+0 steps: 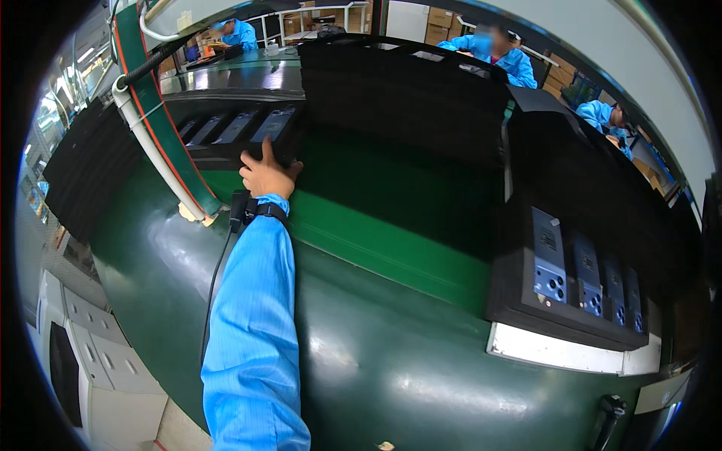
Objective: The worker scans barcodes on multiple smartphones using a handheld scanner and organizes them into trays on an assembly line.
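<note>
My left hand [267, 177], at the end of a blue sleeve, reaches palm down to a black foam tray [218, 159]. Its fingers are spread, with one fingertip at the lower end of a dark blue phone back panel [275, 122]. The thumb stretches out to the right by the tray's near corner. Several similar panels lie side by side in this tray. A black strap with a small cabled device [242, 211] is round my left wrist. My right hand does not show.
A green belt [391, 244] runs across the green table [406, 353]. On the right, another black foam tray [519, 301] holds several blue phone panels [550, 255]. A green post with a white pipe [154, 143] rises left of my hand. Co-workers in blue sit beyond.
</note>
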{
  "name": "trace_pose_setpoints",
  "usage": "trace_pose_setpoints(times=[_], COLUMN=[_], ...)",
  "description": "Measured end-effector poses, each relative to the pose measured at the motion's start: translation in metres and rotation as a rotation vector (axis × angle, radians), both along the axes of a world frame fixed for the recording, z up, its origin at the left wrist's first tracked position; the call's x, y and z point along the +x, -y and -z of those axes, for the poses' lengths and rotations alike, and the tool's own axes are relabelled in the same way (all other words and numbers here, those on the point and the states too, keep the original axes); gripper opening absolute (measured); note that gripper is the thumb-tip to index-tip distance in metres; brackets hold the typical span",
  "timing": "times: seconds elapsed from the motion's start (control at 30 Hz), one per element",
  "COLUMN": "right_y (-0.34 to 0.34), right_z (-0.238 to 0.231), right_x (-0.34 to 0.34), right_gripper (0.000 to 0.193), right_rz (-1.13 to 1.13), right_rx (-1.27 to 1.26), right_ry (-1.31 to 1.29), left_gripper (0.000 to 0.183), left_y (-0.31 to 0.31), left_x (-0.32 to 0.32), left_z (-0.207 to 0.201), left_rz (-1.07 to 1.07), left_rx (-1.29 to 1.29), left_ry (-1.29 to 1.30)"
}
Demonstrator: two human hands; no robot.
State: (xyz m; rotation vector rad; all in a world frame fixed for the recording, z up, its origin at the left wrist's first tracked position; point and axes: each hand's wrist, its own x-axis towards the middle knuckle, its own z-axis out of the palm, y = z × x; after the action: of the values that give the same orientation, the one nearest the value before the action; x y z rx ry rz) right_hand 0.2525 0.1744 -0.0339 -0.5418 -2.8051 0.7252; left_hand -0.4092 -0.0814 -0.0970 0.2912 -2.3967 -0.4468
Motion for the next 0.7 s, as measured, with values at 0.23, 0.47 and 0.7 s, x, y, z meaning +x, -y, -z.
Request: trace_pose_setpoints(times=[0.23,0.47,0.7], right_y=[-0.001,-0.004,-0.012], right_z=[0.003,0.001,0.003], right_x=[0.001,-0.004,-0.001], right_gripper=[0.043,0.041,0.041], right_rz=[0.031,0.037,-0.012], right_rx=[0.031,0.013,0.006], right_ry=[-0.006,-0.024,-0.04], left_gripper=[0.071,0.061,0.032], left_y=[-0.015,0.008,-0.007], left_x=[0.008,0.0,0.027], left_z=[-0.021,-0.02,-0.026], left_rz=[0.07,0.089,0.086], left_rx=[0.198,0.367,0.254], left_ry=[-0.033,-0.203,-0.392])
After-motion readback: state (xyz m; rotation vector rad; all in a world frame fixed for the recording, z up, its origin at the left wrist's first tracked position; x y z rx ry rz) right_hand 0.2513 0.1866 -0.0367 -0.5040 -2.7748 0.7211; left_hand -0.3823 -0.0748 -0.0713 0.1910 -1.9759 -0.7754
